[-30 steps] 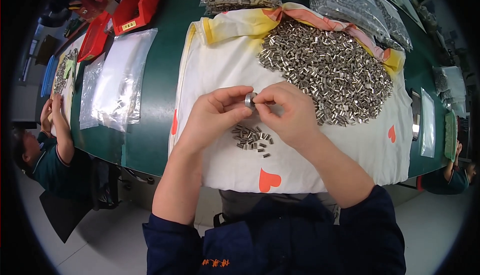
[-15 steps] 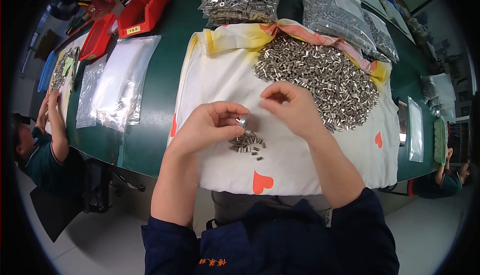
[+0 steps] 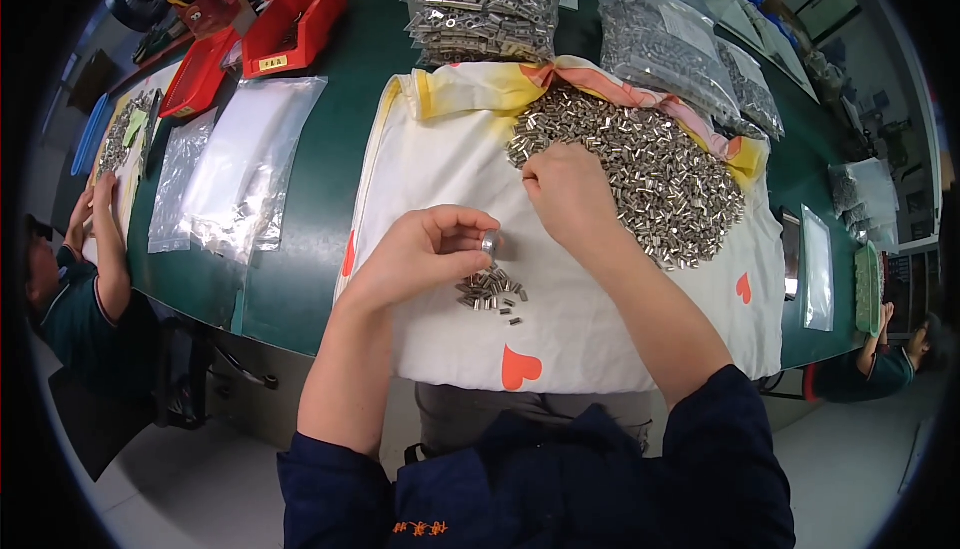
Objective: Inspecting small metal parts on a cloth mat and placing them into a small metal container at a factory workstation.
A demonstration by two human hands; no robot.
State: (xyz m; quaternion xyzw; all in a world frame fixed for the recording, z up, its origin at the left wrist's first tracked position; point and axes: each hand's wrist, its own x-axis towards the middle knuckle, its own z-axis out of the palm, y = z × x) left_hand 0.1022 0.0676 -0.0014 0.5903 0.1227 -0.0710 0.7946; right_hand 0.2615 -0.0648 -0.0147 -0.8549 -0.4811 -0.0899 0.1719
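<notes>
Between the thumb and fingers of my left hand is a small round metal ring. Below it, a little pile of short metal cylinders lies on the white cloth. My right hand is at the left edge of the big heap of short metal cylinders, back of the hand up. Its fingers are curled in, and their tips are hidden, so I cannot make out what they hold.
Bags of metal parts are stacked behind the cloth, with more filled bags at the back right. Clear plastic bags and red bins sit on the green table to the left. Co-workers sit at both sides.
My right hand has moved away from the ring, forward to the edge of the big heap, and its fingers have turned down. My left hand keeps its place with the ring.
</notes>
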